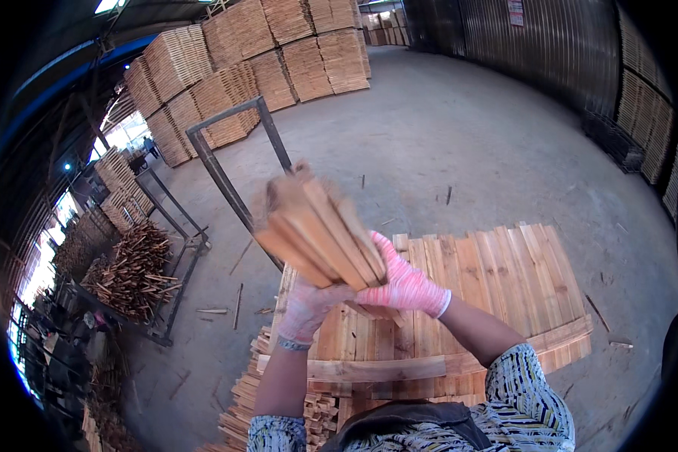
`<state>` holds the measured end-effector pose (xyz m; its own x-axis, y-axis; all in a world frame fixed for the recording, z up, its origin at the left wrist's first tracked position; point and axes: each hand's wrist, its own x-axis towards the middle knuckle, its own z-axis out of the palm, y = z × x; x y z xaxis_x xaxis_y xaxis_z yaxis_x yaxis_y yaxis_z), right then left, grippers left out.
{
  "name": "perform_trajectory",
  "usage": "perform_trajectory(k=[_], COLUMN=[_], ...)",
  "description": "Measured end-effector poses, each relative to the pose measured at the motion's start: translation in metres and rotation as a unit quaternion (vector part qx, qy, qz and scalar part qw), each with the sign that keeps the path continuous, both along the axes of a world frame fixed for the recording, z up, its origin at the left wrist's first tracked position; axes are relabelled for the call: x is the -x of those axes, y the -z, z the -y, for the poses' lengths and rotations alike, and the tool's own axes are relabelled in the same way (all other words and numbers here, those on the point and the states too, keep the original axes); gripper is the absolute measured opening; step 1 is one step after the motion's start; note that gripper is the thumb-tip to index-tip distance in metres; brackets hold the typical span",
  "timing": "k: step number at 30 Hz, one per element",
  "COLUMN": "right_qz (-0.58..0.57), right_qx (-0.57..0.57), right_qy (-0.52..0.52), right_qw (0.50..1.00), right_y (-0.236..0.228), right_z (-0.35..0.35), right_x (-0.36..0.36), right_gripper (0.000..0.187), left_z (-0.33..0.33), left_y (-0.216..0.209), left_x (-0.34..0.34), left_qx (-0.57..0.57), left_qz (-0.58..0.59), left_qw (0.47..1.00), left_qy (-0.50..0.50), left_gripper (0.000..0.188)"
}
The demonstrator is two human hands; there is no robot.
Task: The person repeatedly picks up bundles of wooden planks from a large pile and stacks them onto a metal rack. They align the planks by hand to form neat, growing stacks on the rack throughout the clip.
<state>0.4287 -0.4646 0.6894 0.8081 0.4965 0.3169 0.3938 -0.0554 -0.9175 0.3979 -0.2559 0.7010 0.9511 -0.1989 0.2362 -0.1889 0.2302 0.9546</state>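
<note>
A bundle of narrow wooden slats (320, 230) is held up between my two gloved hands, tilted away to the upper left, its far end blurred. My left hand (309, 305), in a pale pink glove, is closed round the near underside of the bundle. On the right side my right hand (407, 282), in a brighter pink glove, grips the slats with its thumb and fingers. Below them lies a stack of boards (497, 279), laid side by side in a layer, with a crosswise strip (388, 369) along the near side.
Behind the bundle stands an upright dark metal frame (230, 177). A cart heaped with scrap sticks (139, 267) is at the left. Tall stacks of timber (279, 60) fill the back. More slats (252, 403) lie low at the left, and loose offcuts (237, 305) are scattered over the concrete floor (444, 135).
</note>
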Motion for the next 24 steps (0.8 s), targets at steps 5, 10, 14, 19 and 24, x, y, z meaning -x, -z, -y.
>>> perform_trajectory(k=[5,10,14,19,24], right_qz=[-0.049,-0.005,-0.061,-0.030,-0.021], right_qx=[0.007,-0.051,0.011,0.069,-0.047], right_qy=[-0.002,0.027,0.059,0.013,-0.004], right_qw=[0.999,0.998,0.996,0.997,0.999], right_y=[-0.009,-0.010,0.009,0.058,0.060], right_z=[0.007,0.004,0.002,0.004,0.006], right_x=[-0.026,-0.042,-0.039,-0.082,-0.098], right_gripper=[0.112,0.108,0.108,0.112,0.105], left_z=[0.025,0.027,0.017,0.022,0.033], left_y=[0.002,-0.028,0.013,0.033,0.020], left_x=[-0.024,-0.039,-0.051,-0.058,-0.073], left_qx=[-0.014,0.010,-0.010,0.019,0.023], left_qz=[0.031,-0.008,-0.031,-0.064,-0.057], left_qw=[0.998,1.000,0.999,0.998,0.998], left_qy=[-0.051,-0.026,0.020,0.015,0.016], left_gripper=[0.059,0.072,0.066,0.053,0.054])
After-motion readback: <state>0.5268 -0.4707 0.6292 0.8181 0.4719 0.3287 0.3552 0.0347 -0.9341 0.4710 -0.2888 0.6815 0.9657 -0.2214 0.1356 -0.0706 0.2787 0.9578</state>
